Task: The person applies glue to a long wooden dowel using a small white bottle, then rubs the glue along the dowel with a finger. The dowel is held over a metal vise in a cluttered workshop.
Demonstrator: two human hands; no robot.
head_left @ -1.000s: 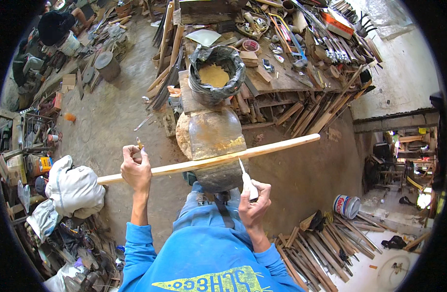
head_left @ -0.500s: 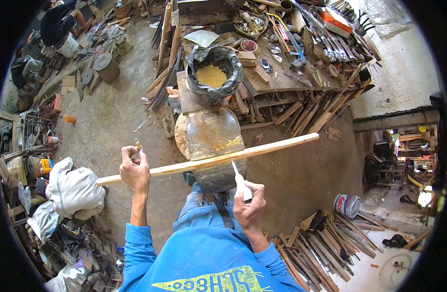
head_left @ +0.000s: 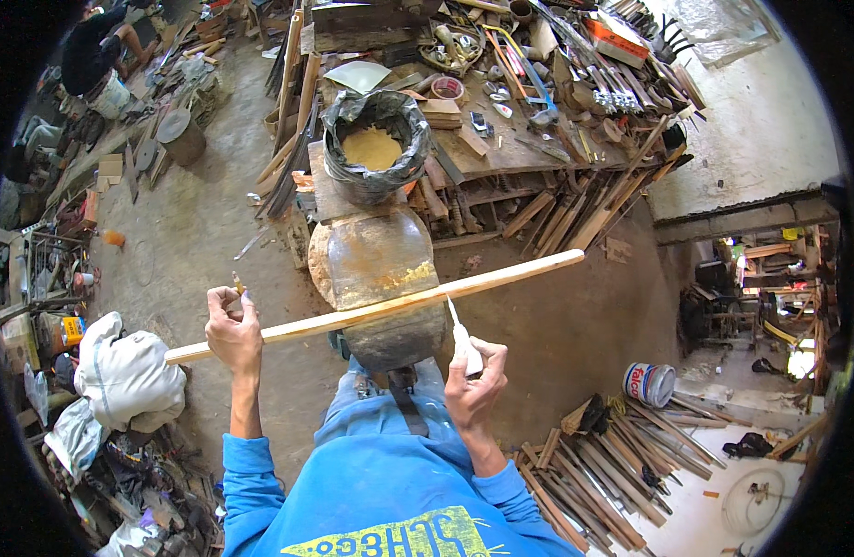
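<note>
A long, pale wooden stick (head_left: 371,314) lies slantwise over a worn, curved block (head_left: 376,260) in front of me. Fingers curled, my left hand (head_left: 234,332) grips the stick towards its left end. A small brownish piece (head_left: 238,283) pokes up from between those fingers; its kind is unclear. My right hand (head_left: 476,381) is closed round a white squeeze bottle (head_left: 465,353) with a narrow nozzle. The nozzle tip points up and meets, or nearly meets, the stick's near edge right of its middle. My palms are hidden.
Beyond the block stands a bucket (head_left: 376,148) lined with black plastic, holding yellowish powder. A cluttered workbench (head_left: 529,153) is behind it. White sacks (head_left: 130,371) sit at left, wood strips (head_left: 603,473) and a paint can (head_left: 650,384) at lower right. A person (head_left: 88,56) sits far left.
The bottle's nozzle has come closer to the stick. My left hand keeps its grip. The whole view has shifted slightly, so the surroundings appear further left.
</note>
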